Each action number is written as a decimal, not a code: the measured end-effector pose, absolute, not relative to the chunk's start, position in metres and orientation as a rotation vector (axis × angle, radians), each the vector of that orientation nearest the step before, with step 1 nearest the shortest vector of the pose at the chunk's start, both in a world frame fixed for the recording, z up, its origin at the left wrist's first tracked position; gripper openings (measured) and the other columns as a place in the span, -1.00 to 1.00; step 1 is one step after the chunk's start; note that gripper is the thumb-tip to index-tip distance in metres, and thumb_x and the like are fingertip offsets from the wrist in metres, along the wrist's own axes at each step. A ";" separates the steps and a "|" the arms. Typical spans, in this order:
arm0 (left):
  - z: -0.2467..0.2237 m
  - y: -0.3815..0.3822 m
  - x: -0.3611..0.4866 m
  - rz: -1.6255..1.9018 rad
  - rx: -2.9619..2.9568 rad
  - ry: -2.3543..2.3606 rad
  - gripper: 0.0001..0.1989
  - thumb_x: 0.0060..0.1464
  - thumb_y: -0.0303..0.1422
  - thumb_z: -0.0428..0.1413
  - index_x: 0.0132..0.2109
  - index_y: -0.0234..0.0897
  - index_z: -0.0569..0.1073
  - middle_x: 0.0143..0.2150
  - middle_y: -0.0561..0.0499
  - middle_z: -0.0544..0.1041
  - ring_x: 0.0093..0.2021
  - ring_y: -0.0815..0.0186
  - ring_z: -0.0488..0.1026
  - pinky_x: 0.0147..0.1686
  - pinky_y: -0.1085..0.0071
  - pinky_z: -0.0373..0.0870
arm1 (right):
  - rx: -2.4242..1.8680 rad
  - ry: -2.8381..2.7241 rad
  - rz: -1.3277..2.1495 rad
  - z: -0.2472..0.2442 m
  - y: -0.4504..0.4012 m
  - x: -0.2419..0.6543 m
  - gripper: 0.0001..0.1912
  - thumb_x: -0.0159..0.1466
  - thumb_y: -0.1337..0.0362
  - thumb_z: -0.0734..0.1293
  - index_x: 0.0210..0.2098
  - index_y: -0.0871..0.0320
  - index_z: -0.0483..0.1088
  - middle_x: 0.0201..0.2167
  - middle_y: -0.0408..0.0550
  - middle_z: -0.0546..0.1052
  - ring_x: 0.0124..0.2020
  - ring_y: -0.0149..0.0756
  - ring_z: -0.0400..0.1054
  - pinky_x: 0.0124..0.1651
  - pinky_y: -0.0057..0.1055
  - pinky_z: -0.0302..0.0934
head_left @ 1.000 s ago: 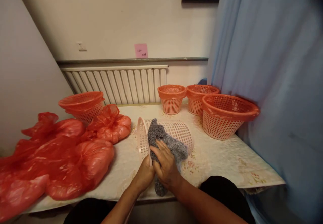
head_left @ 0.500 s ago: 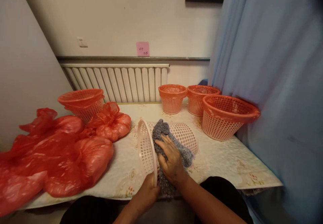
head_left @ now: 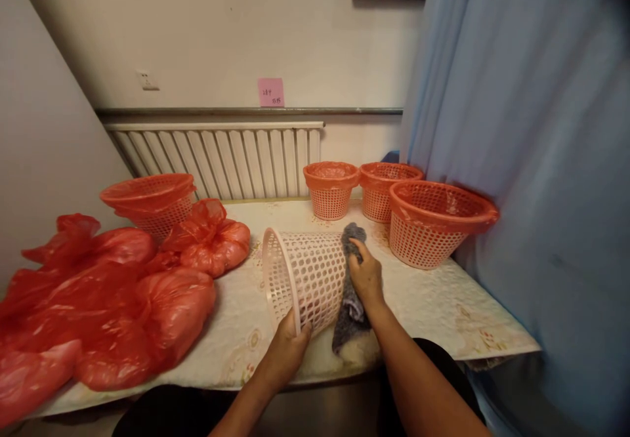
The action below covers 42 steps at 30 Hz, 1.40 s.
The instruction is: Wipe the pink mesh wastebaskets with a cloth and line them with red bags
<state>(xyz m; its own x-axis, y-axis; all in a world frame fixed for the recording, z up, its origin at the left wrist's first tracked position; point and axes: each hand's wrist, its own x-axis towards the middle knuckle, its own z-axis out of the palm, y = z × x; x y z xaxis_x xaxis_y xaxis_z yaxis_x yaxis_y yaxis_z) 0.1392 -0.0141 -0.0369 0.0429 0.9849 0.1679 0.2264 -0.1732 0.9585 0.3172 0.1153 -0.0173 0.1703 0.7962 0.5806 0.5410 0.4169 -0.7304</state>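
A pale pink perforated plastic basket (head_left: pixel 317 273) lies on its side on the covered table, its mouth turned to the left. My left hand (head_left: pixel 288 352) grips the near part of its rim, thumb outside. At the basket's base, on the right, my right hand (head_left: pixel 367 276) presses a crumpled grey cloth (head_left: pixel 350 312) against it. The fingers are bent over the cloth, and its lower end hangs down toward the table.
Red plastic bags (head_left: pixel 162 319), filled and tied, crowd the left. Behind them stands a red-lined basket (head_left: pixel 152 204). Three more lined baskets (head_left: pixel 428 240) stand at the back right, beside a blue curtain (head_left: pixel 551 161). A radiator (head_left: pixel 216 161) runs along the wall.
My right hand has moved the cloth rightward from the basket's side to its base. The basket's side now shows uncovered. My left hand keeps its hold on the rim.
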 end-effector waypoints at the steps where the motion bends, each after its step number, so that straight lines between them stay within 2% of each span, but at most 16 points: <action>1: -0.038 -0.014 0.138 1.188 1.523 1.274 -0.60 0.13 -0.38 0.00 0.11 -0.33 0.40 0.13 -0.11 0.47 0.14 0.13 0.37 0.23 0.17 0.18 | -1.332 -1.414 0.268 -0.019 0.122 0.324 -0.54 0.17 0.37 0.15 0.04 0.16 0.41 -0.03 0.05 0.53 -0.01 -0.13 0.41 0.10 -0.18 0.25; 3: -0.039 -0.013 0.135 1.169 1.519 1.276 -0.61 0.11 -0.40 0.01 0.08 -0.33 0.43 0.13 -0.11 0.48 0.13 0.12 0.38 0.23 0.15 0.18 | -1.442 -1.275 0.247 -0.022 0.130 0.331 -0.54 0.18 0.35 0.15 0.04 0.19 0.40 -0.04 0.09 0.53 -0.03 -0.09 0.42 0.08 -0.13 0.25; 6: -0.038 -0.008 0.130 1.156 1.511 1.255 -0.62 0.09 -0.40 0.03 0.06 -0.34 0.45 0.11 -0.12 0.50 0.13 0.11 0.38 0.23 0.14 0.16 | -1.389 -1.257 0.198 -0.028 0.123 0.321 -0.54 0.18 0.37 0.14 0.05 0.21 0.39 -0.01 0.11 0.51 0.01 -0.09 0.39 0.12 -0.09 0.22; 13: -0.034 0.004 0.122 1.201 1.489 1.130 -0.63 0.07 -0.38 0.05 0.04 -0.36 0.45 0.00 -0.10 0.56 0.10 0.11 0.40 0.19 0.14 0.22 | -0.749 -1.810 0.061 -0.033 0.038 0.251 -0.50 0.16 0.48 0.14 0.08 0.18 0.35 0.19 0.10 0.33 0.25 -0.15 0.16 0.26 -0.03 0.09; 16: -0.032 0.001 0.122 1.196 1.528 1.141 -0.68 0.08 -0.40 0.02 -0.02 -0.35 0.48 -0.02 -0.10 0.57 0.06 0.12 0.41 0.14 0.15 0.28 | -0.659 -1.852 0.044 -0.032 0.019 0.236 -0.48 0.18 0.49 0.13 0.13 0.22 0.28 0.22 0.15 0.28 0.28 -0.14 0.10 0.25 0.00 0.11; 22: -0.038 -0.017 0.127 1.144 1.567 1.196 -0.62 0.02 -0.46 0.02 0.01 -0.36 0.47 0.00 -0.10 0.56 0.06 0.10 0.39 0.16 0.15 0.23 | -0.670 -1.894 0.072 -0.018 0.027 0.245 -0.49 0.19 0.50 0.13 0.13 0.23 0.27 0.21 0.16 0.28 0.28 -0.17 0.09 0.28 0.00 0.08; 27: -0.052 -0.040 0.136 1.014 1.570 1.050 -0.68 0.08 -0.44 0.02 -0.03 -0.31 0.51 -0.11 -0.06 0.60 -0.12 0.15 0.47 0.00 0.23 0.38 | -0.674 -1.911 0.080 -0.004 0.022 0.255 -0.50 0.18 0.50 0.14 0.12 0.23 0.28 0.19 0.14 0.31 0.28 -0.20 0.09 0.31 0.00 0.02; 31: -0.056 -0.045 0.137 0.973 1.592 0.989 -0.64 0.02 -0.49 0.02 -0.03 -0.29 0.52 -0.18 -0.04 0.62 -0.06 0.11 0.46 -0.01 0.22 0.39 | -0.675 -1.922 0.074 -0.001 0.020 0.258 -0.51 0.18 0.48 0.14 0.10 0.20 0.29 0.14 0.10 0.37 0.26 -0.21 0.13 0.31 0.01 0.02; 38: -0.029 -0.017 0.139 1.274 1.527 1.159 -0.47 -0.02 -0.55 0.00 0.15 -0.32 0.35 0.13 -0.09 0.46 0.15 0.11 0.34 0.21 0.13 0.18 | -0.653 -1.929 0.053 -0.005 0.028 0.257 -0.49 0.17 0.50 0.14 0.11 0.25 0.29 0.14 0.13 0.37 0.26 -0.21 0.13 0.31 -0.03 0.03; 42: -0.022 -0.009 0.145 1.304 1.448 1.096 -0.53 0.07 -0.47 0.01 0.16 -0.33 0.32 0.16 -0.10 0.44 0.20 0.13 0.30 0.26 0.15 0.12 | -0.717 -1.885 0.101 -0.007 0.048 0.263 -0.49 0.18 0.49 0.14 0.11 0.19 0.31 0.09 0.05 0.44 0.22 -0.24 0.20 0.31 -0.10 0.04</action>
<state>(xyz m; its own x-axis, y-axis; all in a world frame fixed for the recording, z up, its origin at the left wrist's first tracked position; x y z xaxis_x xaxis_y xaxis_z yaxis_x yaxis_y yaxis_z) 0.1445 -0.0085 -0.0217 0.0615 0.9725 0.2247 0.0544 -0.2281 0.9721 0.2632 0.0475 -0.0068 -0.2530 0.5207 0.8154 0.4303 0.8154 -0.3871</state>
